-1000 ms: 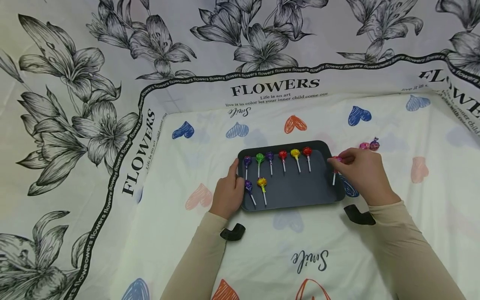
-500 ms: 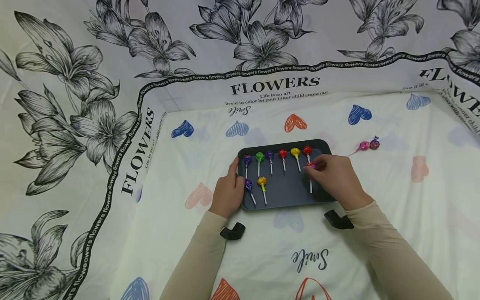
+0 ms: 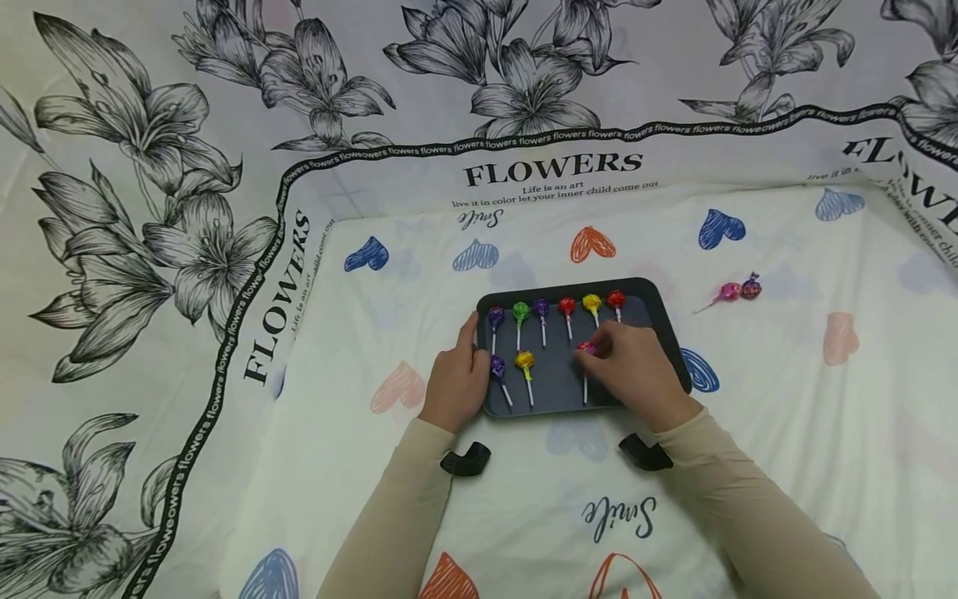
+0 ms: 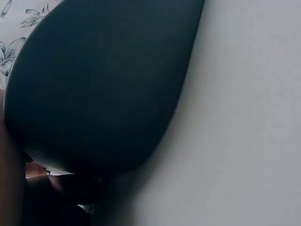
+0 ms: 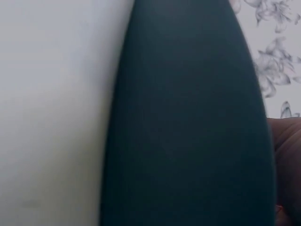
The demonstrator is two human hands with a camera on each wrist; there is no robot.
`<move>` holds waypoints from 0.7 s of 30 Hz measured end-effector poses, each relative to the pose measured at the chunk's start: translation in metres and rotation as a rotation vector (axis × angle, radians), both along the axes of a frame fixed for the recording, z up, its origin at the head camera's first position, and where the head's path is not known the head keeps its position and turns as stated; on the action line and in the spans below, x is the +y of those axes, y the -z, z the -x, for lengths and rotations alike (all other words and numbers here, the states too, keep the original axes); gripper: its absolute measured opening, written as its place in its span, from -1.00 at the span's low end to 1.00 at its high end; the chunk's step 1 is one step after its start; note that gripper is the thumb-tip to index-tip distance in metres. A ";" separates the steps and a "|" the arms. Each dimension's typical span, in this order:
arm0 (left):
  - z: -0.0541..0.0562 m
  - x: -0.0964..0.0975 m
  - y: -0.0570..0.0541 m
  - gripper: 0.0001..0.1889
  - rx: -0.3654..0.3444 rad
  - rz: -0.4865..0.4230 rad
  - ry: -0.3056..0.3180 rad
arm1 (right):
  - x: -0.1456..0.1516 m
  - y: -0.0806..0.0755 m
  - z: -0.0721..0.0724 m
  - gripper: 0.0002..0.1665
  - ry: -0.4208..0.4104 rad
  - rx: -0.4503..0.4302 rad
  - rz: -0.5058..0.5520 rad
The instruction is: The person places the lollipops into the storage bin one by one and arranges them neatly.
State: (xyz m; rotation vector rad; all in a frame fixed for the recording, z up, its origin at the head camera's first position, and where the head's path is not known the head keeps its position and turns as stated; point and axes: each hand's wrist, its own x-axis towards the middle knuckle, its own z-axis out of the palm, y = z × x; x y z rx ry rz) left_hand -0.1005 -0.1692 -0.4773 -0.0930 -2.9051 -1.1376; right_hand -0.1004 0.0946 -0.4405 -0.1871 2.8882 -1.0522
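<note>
In the head view, a dark grey tray (image 3: 557, 403) lies on the cloth with several wrapped lollipops on it. My left hand (image 3: 456, 383) rests at its left edge, index finger straight along the rim. My right hand (image 3: 636, 366) is over the tray, pinching a pink-red lollipop (image 3: 586, 349) between thumb and fingertips, its white stick pointing toward me. Purple, green, red and yellow lollipops form a back row; a purple lollipop (image 3: 498, 368) and a yellow lollipop (image 3: 525, 363) lie in front. The tray (image 4: 103, 84) fills much of both wrist views, hiding the fingertips.
A pink lollipop (image 3: 728, 292) and a dark purple lollipop (image 3: 752, 286) lie together on the cloth, right of and behind the tray. The white cloth (image 3: 404, 316) is printed with hearts and lettering, and flower patterns surround it. A black wrist piece (image 3: 645, 452) sits below the right hand.
My right hand has carried the pink-red lollipop leftward from the tray's right edge to the front row, beside the yellow one. My left hand has stayed at the tray's left edge.
</note>
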 end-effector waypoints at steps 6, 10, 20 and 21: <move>0.000 0.000 0.001 -0.32 0.005 0.001 0.003 | -0.016 0.006 0.000 -0.70 -0.002 -0.051 0.006; 0.000 -0.001 0.001 -0.31 0.000 0.005 0.005 | -0.024 0.011 0.000 -0.69 -0.040 -0.021 -0.038; 0.001 -0.002 0.001 -0.31 0.011 0.000 0.010 | -0.042 0.010 0.000 -0.70 -0.076 0.056 -0.042; 0.001 -0.002 0.001 -0.31 0.012 0.001 0.011 | -0.043 0.010 0.000 -0.69 -0.075 0.062 -0.049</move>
